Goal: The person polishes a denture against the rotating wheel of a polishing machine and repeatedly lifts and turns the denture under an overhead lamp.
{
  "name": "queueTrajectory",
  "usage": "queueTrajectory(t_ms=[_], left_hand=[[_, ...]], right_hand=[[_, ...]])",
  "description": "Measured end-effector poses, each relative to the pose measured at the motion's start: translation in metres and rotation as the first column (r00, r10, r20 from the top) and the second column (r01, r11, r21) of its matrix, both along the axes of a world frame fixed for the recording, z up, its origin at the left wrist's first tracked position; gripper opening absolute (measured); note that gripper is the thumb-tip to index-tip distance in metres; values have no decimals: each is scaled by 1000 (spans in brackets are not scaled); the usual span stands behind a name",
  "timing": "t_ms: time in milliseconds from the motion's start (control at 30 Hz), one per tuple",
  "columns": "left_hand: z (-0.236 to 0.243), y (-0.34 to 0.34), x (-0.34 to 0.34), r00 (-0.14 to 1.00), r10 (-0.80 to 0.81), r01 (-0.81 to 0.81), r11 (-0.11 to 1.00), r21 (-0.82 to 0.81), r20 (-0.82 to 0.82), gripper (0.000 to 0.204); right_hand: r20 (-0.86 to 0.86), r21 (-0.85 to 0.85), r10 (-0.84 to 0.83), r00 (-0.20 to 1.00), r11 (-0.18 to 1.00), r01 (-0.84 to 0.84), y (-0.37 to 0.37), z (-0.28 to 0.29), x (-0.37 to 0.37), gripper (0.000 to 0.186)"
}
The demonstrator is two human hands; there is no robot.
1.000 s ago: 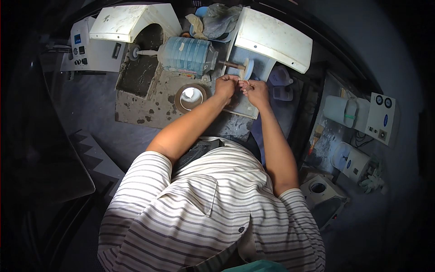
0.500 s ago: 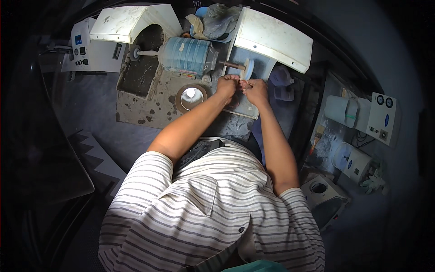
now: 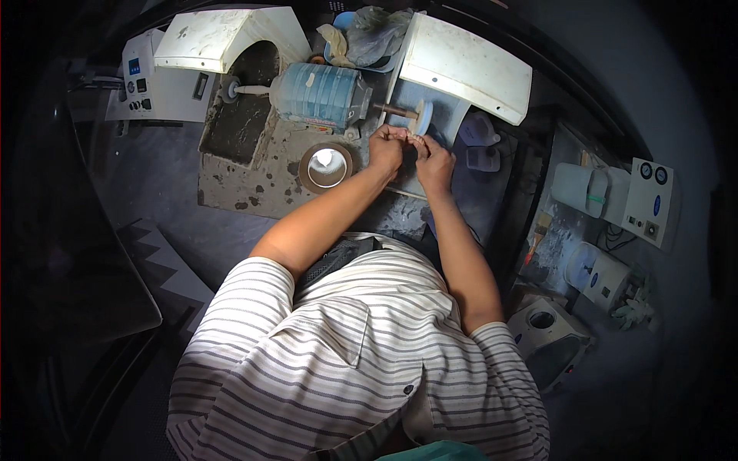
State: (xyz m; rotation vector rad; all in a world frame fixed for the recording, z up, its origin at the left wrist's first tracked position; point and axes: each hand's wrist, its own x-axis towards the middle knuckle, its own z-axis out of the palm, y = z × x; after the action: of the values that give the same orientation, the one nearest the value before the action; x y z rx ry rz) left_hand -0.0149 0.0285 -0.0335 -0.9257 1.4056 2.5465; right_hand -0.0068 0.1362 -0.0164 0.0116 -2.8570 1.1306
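A small pale piece (image 3: 415, 136), barely discernible, is pinched narrowly between the left hand (image 3: 387, 150) and right hand (image 3: 436, 164), probably for steadiness, just near of the buffing wheel (image 3: 424, 118), whose white hood (image 3: 466, 66) opens nearward, apparently for access.

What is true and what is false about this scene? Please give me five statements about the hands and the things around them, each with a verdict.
1. The blue motor is to the left of the pale disc. True.
2. The left hand and the right hand are close together, near the disc. True.
3. Both hands wear gloves. False: both are bare.
4. A brush lies to the left of the blue motor. False: it lies well to the right, beyond the right hand.
5. The person wears a striped shirt. True.
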Motion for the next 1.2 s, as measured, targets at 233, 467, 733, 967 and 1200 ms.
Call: queueTrajectory(t_ms=[233,467,733,967,1200], left_hand=[[-11,-2,-3,1000,23,-24,1000,-21,-1,4],[-27,1,-9,999,-15,19,990,-137,32,4],[-17,1,-17,990,-60,69,996,-62,128,5],[-13,-6,-9,998,-64,65,998,-25,25,8],[-22,-8,-6,994,-108,106,992,-69,-32,8]], right_hand=[[-5,-31,-5,1000,999,5,-7,-1,1,16],[16,-176,-52,999,983,54,-7,-1,1,18],[-7,9,-14,1000,1000,14,-1,-17,-3,17],[-188,-22,2,982,1000,-6,-8,-1,3,9],[-257,-32,58,965,997,-69,2,-1,-1,8]])
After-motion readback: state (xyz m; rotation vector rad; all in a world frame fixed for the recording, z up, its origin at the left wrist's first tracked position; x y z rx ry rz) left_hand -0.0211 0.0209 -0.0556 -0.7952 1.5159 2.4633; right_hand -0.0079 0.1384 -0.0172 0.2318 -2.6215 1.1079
